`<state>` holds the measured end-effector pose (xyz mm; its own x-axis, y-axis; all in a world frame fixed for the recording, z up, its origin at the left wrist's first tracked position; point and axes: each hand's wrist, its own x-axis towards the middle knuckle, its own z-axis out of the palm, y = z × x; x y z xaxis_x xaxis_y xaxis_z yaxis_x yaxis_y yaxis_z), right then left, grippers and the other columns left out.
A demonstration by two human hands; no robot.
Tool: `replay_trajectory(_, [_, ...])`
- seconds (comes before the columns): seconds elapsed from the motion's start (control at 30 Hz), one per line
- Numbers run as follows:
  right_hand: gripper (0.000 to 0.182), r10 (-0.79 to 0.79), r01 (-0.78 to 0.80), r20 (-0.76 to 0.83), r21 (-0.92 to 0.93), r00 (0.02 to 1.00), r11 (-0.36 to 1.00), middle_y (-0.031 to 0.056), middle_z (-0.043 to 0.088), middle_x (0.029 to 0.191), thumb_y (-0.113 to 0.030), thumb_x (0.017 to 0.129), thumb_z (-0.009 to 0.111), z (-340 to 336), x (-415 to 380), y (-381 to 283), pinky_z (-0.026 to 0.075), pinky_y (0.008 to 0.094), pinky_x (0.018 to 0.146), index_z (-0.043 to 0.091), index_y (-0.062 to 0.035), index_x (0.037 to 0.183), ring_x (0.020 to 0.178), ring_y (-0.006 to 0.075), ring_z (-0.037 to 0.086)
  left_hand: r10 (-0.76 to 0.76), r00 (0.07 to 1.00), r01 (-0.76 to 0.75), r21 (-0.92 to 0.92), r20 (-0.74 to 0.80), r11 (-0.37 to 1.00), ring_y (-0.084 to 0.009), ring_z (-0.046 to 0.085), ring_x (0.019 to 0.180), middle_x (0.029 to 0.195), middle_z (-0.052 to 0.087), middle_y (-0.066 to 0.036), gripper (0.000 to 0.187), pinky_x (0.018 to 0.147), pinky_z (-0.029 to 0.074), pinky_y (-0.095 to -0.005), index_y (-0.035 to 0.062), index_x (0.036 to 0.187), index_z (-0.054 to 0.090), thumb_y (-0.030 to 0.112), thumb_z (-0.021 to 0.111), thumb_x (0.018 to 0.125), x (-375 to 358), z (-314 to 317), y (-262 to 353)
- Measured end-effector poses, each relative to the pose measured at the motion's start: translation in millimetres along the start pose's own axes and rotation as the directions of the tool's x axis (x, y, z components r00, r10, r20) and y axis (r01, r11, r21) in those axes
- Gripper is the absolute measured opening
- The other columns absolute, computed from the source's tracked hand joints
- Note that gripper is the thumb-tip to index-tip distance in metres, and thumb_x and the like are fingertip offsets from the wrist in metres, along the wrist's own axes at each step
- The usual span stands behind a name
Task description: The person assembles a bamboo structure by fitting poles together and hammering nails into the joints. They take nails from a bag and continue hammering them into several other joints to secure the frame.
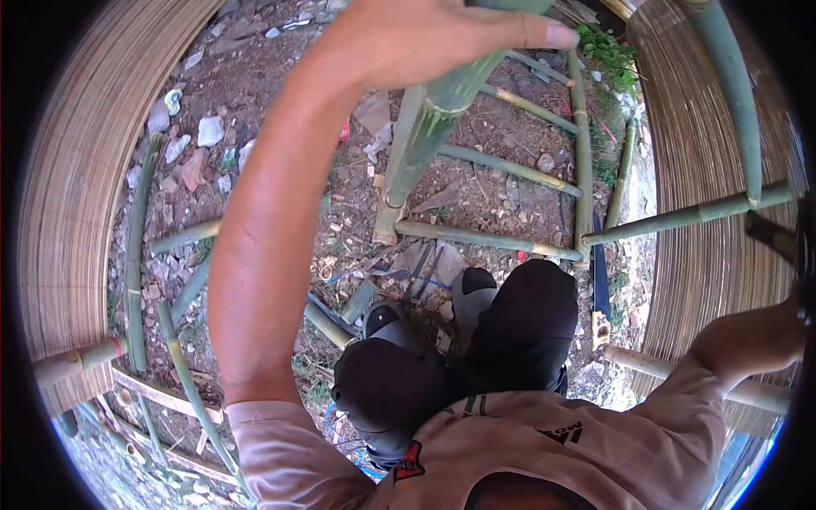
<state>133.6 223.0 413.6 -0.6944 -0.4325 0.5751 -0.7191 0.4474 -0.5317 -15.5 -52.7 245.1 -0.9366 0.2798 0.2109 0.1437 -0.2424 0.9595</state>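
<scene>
At the top centre, my left hand (pixel 425 38) lies across a thick green bamboo pole (pixel 433 110), its thumb stretched out to the right and its other fingers mostly hidden. The pole stands tilted, its lower end at the corner of a bamboo frame with several rungs (pixel 510 170). My right hand (pixel 756 340) is at the right edge, closed around a dark tool (pixel 803 255) that the frame border partly cuts off. Above it, another green pole (pixel 735 93) meets a crosswise pole (pixel 693 218).
Woven bamboo screens (pixel 68 170) stand on both sides. A handsaw (pixel 601 289) lies right of my knees. More bamboo poles (pixel 140 255) lie at the left on rubble-strewn ground. My shoes (pixel 474 293) are below the frame, beside offcuts.
</scene>
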Motion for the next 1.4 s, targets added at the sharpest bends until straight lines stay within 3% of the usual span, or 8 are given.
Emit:
replay_trajectory(0.03, [0.067, 0.104, -0.09, -0.531, 0.053, 0.841, 0.995, 0.0102, 0.04, 0.048, -0.059, 0.1, 0.034, 44, -20, 14, 0.027, 0.0315, 0.025, 0.05, -0.004, 0.066, 0.032, 0.0205, 0.035, 0.063, 0.994, -0.066, 0.037, 0.085, 0.997, -0.0188, 0.069, 0.087, 0.099, 0.071, -0.016, 0.076, 0.076, 0.057, -0.0341, -0.0056, 0.139, 0.047, 0.032, 0.083, 0.084, -2, -8, -3])
replay_trajectory(0.1, [0.066, 0.21, -0.158, -0.879, 0.156, 0.428, 0.975, 0.0113, 0.041, 0.048, -0.061, 0.099, 0.041, 72, -75, 63, 0.026, 0.0322, 0.023, 0.05, -0.0039, 0.065, 0.031, 0.0219, 0.034, 0.179, 0.948, -0.208, 0.087, 0.263, 0.974, -0.0226, 0.07, 0.095, 0.103, 0.07, -0.02, 0.083, 0.082, 0.057, -0.0373, -0.0057, 0.143, 0.043, 0.038, 0.081, 0.084, -5, -24, -12])
replay_trajectory(0.13, [0.064, 0.306, -0.236, -0.573, 0.195, 0.761, 0.952, 0.0065, 0.043, 0.053, -0.059, 0.103, 0.029, 49, -111, 100, 0.032, 0.0299, 0.029, 0.051, -0.0073, 0.072, 0.035, 0.0171, 0.038, 0.229, 0.908, -0.279, 0.099, 0.351, 0.955, -0.0245, 0.07, 0.099, 0.106, 0.07, -0.022, 0.086, 0.085, 0.057, -0.0389, -0.0057, 0.146, 0.04, 0.041, 0.08, 0.085, -6, -31, -16])
replay_trajectory(0.2, [0.064, 0.487, -0.447, -0.154, 0.235, 0.86, 0.863, -0.0009, 0.041, 0.056, -0.063, 0.105, 0.018, 66, -145, 149, 0.033, 0.0266, 0.034, 0.048, -0.0135, 0.076, 0.039, 0.0097, 0.035, 0.272, 0.89, -0.335, 0.122, 0.365, 0.934, -0.0238, 0.069, 0.097, 0.104, 0.069, -0.021, 0.083, 0.085, 0.057, -0.0384, -0.0051, 0.143, 0.041, 0.039, 0.08, 0.085, -3, -27, -17])
replay_trajectory(0.37, [0.069, 0.945, -0.932, -0.062, 0.153, 0.322, 0.328, -0.0064, 0.034, 0.053, -0.075, 0.098, 0.019, 158, -201, 225, 0.024, 0.0244, 0.035, 0.043, -0.0156, 0.071, 0.039, 0.005, 0.032, 0.347, 0.868, -0.413, 0.13, 0.354, 0.901, -0.0222, 0.066, 0.093, 0.1, 0.066, -0.019, 0.073, 0.082, 0.054, -0.0371, -0.0037, 0.137, 0.042, 0.035, 0.078, 0.086, 29, 12, -17])
replay_trajectory(0.63, [0.067, 0.985, -0.968, 0.17, 0.238, -0.036, -0.076, -0.0045, 0.037, 0.052, -0.072, 0.097, 0.038, 230, -280, 282, 0.025, 0.0252, 0.036, 0.043, -0.0129, 0.067, 0.04, 0.0059, 0.034, 0.317, 0.918, -0.372, 0.239, 0.24, 0.897, -0.0196, 0.062, 0.085, 0.093, 0.061, -0.014, 0.058, 0.079, 0.051, -0.035, -0.0015, 0.127, 0.044, 0.028, 0.075, 0.087, 14, -5, -48])
replay_trajectory(1.1, [0.063, 0.921, -0.979, 0.389, 0.183, -0.011, -0.09, -0.0026, 0.046, 0.058, -0.062, 0.102, 0.045, 252, -289, 291, 0.034, 0.0287, 0.047, 0.052, -0.0085, 0.068, 0.05, 0.0077, 0.042, 0.318, 0.945, -0.326, 0.277, 0.072, 0.904, -0.0151, 0.054, 0.072, 0.081, 0.054, -0.007, 0.033, 0.072, 0.045, -0.0313, 0.0024, 0.109, 0.047, 0.015, 0.07, 0.089, 1, -26, -73])
replay_trajectory(1.4, [0.074, 0.92, -0.991, 0.383, -0.06, 0.087, 0.118, 0.0147, 0.062, 0.068, -0.066, 0.099, 0.043, 271, -316, 305, 0.051, 0.0407, 0.066, 0.066, 0.0031, 0.085, 0.066, 0.0259, 0.063, 0.299, 0.94, -0.328, 0.202, 0.164, 0.923, -0.0123, 0.048, 0.064, 0.074, 0.046, -0.002, 0.02, 0.069, 0.04, -0.0291, 0.0055, 0.099, 0.047, 0.006, 0.065, 0.091, 24, -19, -65])
